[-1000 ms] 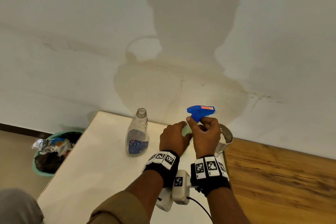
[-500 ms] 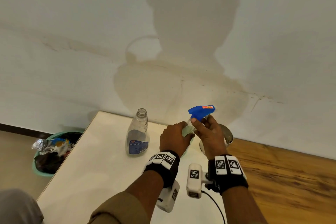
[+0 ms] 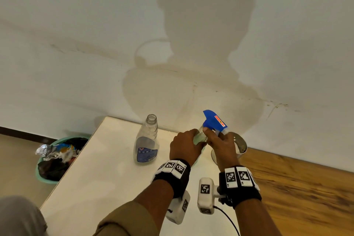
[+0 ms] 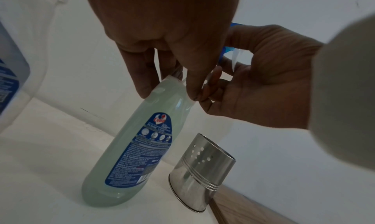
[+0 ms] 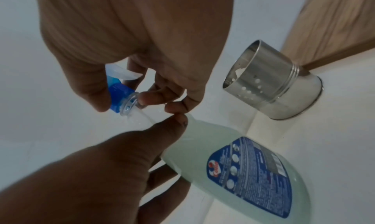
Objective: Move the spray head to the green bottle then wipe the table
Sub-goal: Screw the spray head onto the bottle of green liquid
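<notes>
The green bottle [image 4: 131, 139] with a blue label stands tilted on the white table [image 3: 105, 178]. My left hand [image 3: 186, 144] grips its shoulder just below the neck. The blue spray head [image 3: 213, 120] sits on the bottle's mouth. My right hand [image 3: 220, 142] pinches the head's collar [image 5: 119, 97], and the neck's thread shows just under it. In the head view the hands hide most of the green bottle [image 3: 199, 137]. An empty clear bottle [image 3: 146, 143] without a cap stands to the left of my hands.
A perforated steel cup [image 3: 240, 144] stands close to the right of the green bottle, at the table's right edge. A green bin [image 3: 57, 159] full of rubbish sits on the floor to the left. The wall runs right behind the table.
My right wrist has swung out to the right and the spray head has turned on the bottle's neck, its nozzle now angled differently. The left hand has stayed on the bottle.
</notes>
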`<state>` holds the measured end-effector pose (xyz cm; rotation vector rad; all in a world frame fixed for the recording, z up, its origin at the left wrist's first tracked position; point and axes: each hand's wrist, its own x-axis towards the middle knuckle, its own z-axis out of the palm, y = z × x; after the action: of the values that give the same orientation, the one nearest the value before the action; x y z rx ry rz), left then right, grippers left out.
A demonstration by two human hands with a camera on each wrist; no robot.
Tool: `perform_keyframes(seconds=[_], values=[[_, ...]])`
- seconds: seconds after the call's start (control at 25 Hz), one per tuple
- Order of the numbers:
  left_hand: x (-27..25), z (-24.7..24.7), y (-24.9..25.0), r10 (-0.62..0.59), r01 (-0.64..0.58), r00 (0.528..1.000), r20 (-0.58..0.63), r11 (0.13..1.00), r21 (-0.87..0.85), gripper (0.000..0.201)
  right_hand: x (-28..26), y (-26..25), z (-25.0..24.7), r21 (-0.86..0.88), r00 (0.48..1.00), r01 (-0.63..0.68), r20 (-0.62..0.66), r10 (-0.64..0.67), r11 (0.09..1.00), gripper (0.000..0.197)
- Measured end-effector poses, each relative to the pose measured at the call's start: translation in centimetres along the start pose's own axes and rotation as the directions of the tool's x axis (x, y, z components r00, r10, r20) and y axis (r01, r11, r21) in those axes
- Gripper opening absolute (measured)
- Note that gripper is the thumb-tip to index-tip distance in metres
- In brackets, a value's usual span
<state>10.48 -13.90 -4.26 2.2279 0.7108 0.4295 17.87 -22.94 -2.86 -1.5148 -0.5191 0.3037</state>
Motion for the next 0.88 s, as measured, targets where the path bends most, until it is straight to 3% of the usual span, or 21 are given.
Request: perform_keyframes(seconds=[0.24, 0.36, 0.56, 0.76, 0.88], values=[[-0.3, -0.4, 0.2, -0.007, 0.007, 1.000, -0.005, 1.000, -0.029, 0.039, 0.0, -0.4, 2.0, -0.066, 0.976, 0.019, -0.217, -0.033, 0.998, 0.045], [-0.4, -0.7, 0.5, -0.005, 0.005, 1.000, -0.001, 1.000, -0.022, 0.029, -0.7, 0.2, 2.4, -0.102, 0.974, 0.073, -0.204, -0.093, 0.992, 0.052], [-0.7, -0.5, 0.4, 0.020, -0.020, 1.000, -0.004, 0.999, -0.035, 0.035, -0.6, 0.5, 2.5, -0.102, 0.955, 0.075, -0.280, -0.101, 0.992, 0.031], [-0.6, -0.7, 0.4, 0.018, -0.019, 1.000, -0.008, 0.999, -0.037, 0.033, -0.8, 0.5, 2.9, -0.097, 0.947, 0.074, -0.306, -0.101, 0.992, 0.049], [-0.6, -0.5, 0.2, 0.015, -0.015, 1.000, -0.002, 1.000, -0.017, 0.036, -1.1, 0.2, 2.9, -0.108, 0.952, 0.112, -0.273, -0.138, 0.988, 0.031]])
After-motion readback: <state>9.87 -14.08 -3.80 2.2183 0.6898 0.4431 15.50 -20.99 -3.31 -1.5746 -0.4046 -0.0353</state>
